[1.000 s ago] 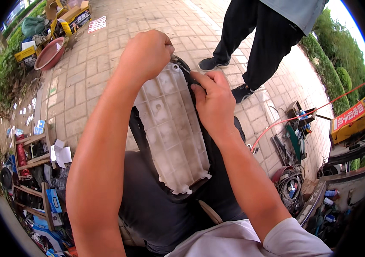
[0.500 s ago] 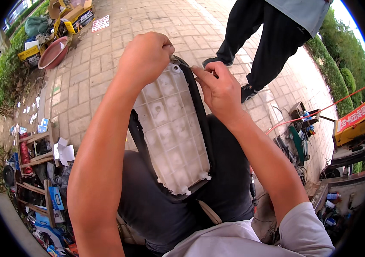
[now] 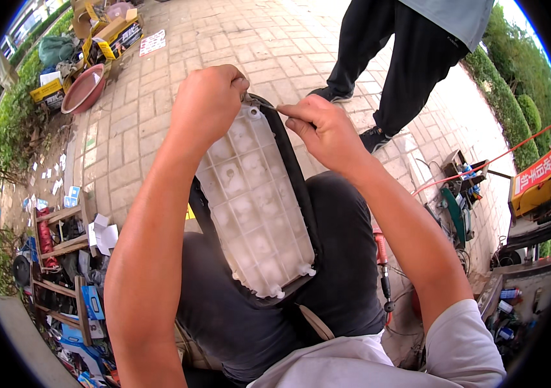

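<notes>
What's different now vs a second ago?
The right hand has left the right side of the black rim, its fingertips now near the upper end. The ribbed white plastic panel and left hand shifted slightly left and toward the wearer. A red-and-black object now shows beside the right thigh. Unchanged: left hand at the panel's top end, panel on the lap, person standing opposite.

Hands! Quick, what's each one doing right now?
Left hand: closed, by the white panel; what it grips is hidden.
Right hand: curled, at the black cover; can't tell whether it's pinching anything.
</notes>
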Motion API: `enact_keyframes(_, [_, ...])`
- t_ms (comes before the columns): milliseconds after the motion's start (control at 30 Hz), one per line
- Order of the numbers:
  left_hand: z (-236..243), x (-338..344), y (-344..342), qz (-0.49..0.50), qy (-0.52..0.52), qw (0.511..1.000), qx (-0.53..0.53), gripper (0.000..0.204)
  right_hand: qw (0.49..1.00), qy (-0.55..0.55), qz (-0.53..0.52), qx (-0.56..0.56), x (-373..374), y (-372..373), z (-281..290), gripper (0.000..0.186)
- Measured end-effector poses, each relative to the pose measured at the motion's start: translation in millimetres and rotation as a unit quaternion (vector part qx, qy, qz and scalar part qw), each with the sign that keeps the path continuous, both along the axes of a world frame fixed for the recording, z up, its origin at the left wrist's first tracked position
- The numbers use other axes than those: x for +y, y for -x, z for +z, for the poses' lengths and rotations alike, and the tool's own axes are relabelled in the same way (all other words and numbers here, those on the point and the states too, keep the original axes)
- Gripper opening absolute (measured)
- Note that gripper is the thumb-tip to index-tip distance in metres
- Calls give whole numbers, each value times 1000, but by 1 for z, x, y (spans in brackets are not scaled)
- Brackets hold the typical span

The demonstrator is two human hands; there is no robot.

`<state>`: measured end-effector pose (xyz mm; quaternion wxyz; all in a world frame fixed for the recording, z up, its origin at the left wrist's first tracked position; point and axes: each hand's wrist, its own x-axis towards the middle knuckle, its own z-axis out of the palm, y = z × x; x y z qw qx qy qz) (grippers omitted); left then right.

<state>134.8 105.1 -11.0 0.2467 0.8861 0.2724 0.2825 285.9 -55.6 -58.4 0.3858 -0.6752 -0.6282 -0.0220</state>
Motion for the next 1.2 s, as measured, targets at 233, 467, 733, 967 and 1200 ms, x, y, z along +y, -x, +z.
enact_keyframes(233, [-1,-3,-3,20,4,1000,9,24,895,216,64,384,10,-21,21,28])
enact_keyframes(467, [2,-1,-1,25,31,999,10,25,980,58,23,188,-2,0,12,33])
enact_keyframes(733, [6,5,6,-94,80,992,23,24,928,79,-17,364,0,6,-7,51])
enact_keyframes(967, [37,15,23,-198,6,976,85,23,886,56,41,458,12,27,6,28])
enact_keyframes(1200, [36,3,42,-137,-92,986,-33,11,895,12,56,442,-3,46,16,36])
